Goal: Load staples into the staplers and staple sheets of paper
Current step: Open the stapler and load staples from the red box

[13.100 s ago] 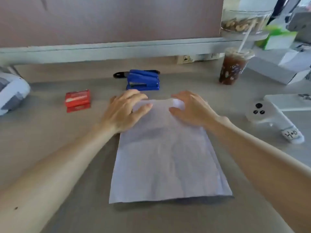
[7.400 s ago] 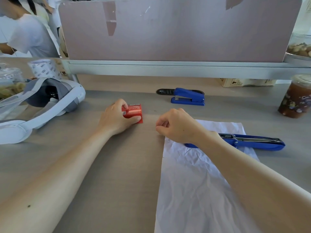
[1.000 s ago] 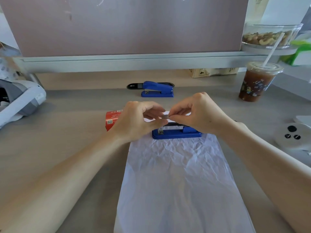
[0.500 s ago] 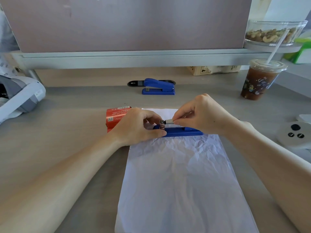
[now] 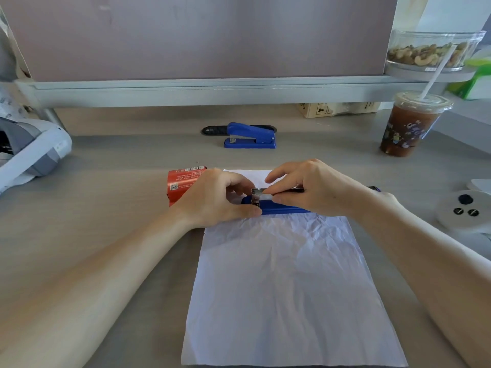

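Pinching staple strip: right hand | left hand gripping open stapler | nuts in tub

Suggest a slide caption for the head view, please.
Both hands, left hand and right hand, feed staples into an open blue stapler lying on crumpled paper.

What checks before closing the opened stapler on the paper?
1. Open blue stapler steadied by left hand: ok.
2. Silver staple strip in right hand grip, at the magazine: ok.
3. Strip fully seated in the channel: cannot tell, fingers hide it.
4. Crumpled white paper sheet flat under the stapler: ok.
5. Red staple box clear of the stapler: ok, beside the left hand.
6. Second blue stapler loaded: cannot tell, closed at the desk's back.
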A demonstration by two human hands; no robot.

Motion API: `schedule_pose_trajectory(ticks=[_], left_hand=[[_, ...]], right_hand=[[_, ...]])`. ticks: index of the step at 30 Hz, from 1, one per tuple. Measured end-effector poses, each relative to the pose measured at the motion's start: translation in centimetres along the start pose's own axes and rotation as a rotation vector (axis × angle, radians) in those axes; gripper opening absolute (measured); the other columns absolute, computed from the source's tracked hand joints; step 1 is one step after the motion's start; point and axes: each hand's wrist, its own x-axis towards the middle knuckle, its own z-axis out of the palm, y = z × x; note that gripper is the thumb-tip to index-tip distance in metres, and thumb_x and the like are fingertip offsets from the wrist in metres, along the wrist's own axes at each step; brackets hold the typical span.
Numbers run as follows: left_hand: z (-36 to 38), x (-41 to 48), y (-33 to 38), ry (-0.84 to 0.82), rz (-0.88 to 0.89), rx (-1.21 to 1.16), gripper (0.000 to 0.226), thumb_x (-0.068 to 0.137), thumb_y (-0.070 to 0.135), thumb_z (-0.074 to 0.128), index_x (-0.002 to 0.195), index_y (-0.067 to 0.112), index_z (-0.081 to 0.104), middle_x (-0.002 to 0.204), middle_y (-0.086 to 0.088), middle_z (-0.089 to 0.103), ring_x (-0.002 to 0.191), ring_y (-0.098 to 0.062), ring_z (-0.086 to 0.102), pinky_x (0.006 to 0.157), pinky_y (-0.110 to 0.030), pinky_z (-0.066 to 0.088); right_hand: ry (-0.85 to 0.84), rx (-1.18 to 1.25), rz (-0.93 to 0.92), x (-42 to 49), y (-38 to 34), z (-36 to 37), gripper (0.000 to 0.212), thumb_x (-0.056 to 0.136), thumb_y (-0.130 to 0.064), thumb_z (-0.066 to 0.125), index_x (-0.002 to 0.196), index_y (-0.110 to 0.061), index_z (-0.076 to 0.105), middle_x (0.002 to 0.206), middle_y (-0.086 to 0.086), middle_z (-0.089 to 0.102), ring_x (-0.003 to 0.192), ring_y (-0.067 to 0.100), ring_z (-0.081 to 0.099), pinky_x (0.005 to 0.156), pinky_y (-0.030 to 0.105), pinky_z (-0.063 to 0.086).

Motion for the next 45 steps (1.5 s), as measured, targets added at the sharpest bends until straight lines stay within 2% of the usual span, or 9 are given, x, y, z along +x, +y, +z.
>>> schedule_pose_trajectory(ticks=[7,10,13,20,29,32,38,41,45], left_hand=[[-0.1,0.0,-0.2,-0.021,0.010,0.022,0.037,0.074,0.040,0.081,0.106,0.022,0.074,0.090,0.021,0.066,0.087,0.007,0.061,0.071,-0.005,0.045],[0.0,-0.1,-0.3,-0.013,0.010,0.073,0.041,0.073,0.047,0.079,0.106,0.023,0.072,0.090,0.022,0.062,0.086,0.005,0.059,0.069,-0.009,0.045],[0.1,0.0,-0.5,-0.026,0.023,0.084,0.041,0.074,0.051,0.077,0.102,0.022,0.073,0.093,0.015,0.065,0.086,-0.002,0.059,0.067,-0.014,0.043],[0.1,0.2,-0.7,-0.054,0.060,0.010,0.027,0.074,0.051,0.078,0.090,0.031,0.072,0.091,0.013,0.066,0.087,-0.007,0.060,0.069,-0.018,0.044],[0.3,0.2,-0.9,-0.049,0.094,-0.029,0.031,0.069,0.062,0.071,0.088,0.037,0.070,0.091,0.015,0.066,0.087,-0.008,0.061,0.069,-0.015,0.041],[0.2,0.1,-0.5,-0.043,0.093,-0.026,0.023,0.070,0.059,0.076,0.084,0.046,0.063,0.090,0.014,0.065,0.087,-0.008,0.060,0.069,-0.013,0.040],[0.3,0.1,-0.8,-0.049,0.101,0.002,0.029,0.074,0.055,0.075,0.092,0.032,0.072,0.089,0.016,0.065,0.085,-0.003,0.059,0.067,-0.011,0.040],[0.2,0.1,-0.5,-0.048,0.087,-0.012,0.019,0.075,0.045,0.079,0.089,0.040,0.067,0.087,0.019,0.063,0.086,0.003,0.058,0.068,-0.008,0.039],[0.2,0.3,-0.7,-0.059,0.086,0.023,0.025,0.075,0.045,0.078,0.092,0.028,0.073,0.088,0.019,0.064,0.087,0.003,0.057,0.070,-0.007,0.039]], right_hand=[[-0.068,-0.040,-0.036,0.0,-0.7,0.0,0.027,0.090,-0.024,0.067,0.115,-0.032,0.072,0.120,-0.009,0.062,0.086,-0.004,0.057,0.074,0.003,0.040],[-0.028,0.016,0.004,-0.3,-0.5,-1.0,0.038,0.085,-0.032,0.072,0.122,-0.034,0.065,0.120,-0.015,0.061,0.094,0.002,0.063,0.081,0.013,0.051],[0.006,0.015,0.098,-1.1,0.6,-2.7,0.046,0.080,-0.041,0.074,0.124,-0.034,0.062,0.107,-0.018,0.066,0.092,-0.006,0.062,0.079,0.014,0.052],[-0.110,-0.195,0.268,-5.6,4.0,-4.4,0.029,0.078,-0.047,0.072,0.103,-0.033,0.071,0.090,-0.007,0.069,0.081,0.012,0.062,0.079,0.037,0.051],[-0.058,-0.221,0.360,-7.8,6.8,-5.5,0.015,0.080,-0.031,0.073,0.095,-0.027,0.071,0.084,-0.007,0.068,0.080,0.013,0.060,0.075,0.032,0.049],[0.011,-0.142,0.342,-8.1,6.6,-6.0,0.018,0.080,-0.023,0.076,0.097,-0.025,0.072,0.084,-0.008,0.068,0.079,0.013,0.062,0.072,0.024,0.047],[0.392,0.303,0.303,-7.9,4.2,-7.1,0.028,0.074,-0.007,0.080,0.099,-0.017,0.073,0.090,0.003,0.074,0.072,0.007,0.067,0.075,0.021,0.057],[0.452,0.404,0.241,-6.6,2.4,-6.9,0.023,0.076,-0.008,0.079,0.095,-0.019,0.073,0.087,0.008,0.073,0.069,0.008,0.062,0.072,0.024,0.056],[0.451,0.407,0.169,-4.9,0.4,-6.2,0.020,0.081,-0.010,0.076,0.091,-0.026,0.071,0.077,-0.002,0.069,0.062,0.006,0.058,0.066,0.024,0.055]])
